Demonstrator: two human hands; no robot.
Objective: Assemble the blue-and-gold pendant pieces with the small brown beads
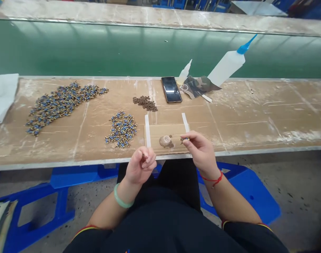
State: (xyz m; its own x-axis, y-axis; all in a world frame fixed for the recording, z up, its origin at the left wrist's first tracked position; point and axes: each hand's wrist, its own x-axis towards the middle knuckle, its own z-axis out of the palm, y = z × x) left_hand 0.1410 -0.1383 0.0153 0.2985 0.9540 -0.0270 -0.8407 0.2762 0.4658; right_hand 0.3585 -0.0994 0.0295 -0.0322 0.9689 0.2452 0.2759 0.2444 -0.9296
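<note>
Above the table (236,116), the left hand (139,167) pinches a dark bit (143,156), the right hand (203,153) a metal piece (182,140), seemingly readied for careful alignment.

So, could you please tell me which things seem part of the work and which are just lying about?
Likely part of the work:
small piece in the right hand
large pile and small pile of blue-and-gold pieces
brown bits
cardboard with round lump

Probably just lying about:
phone
white sheet
perhaps small bottle, large bottle, both untouched
</note>
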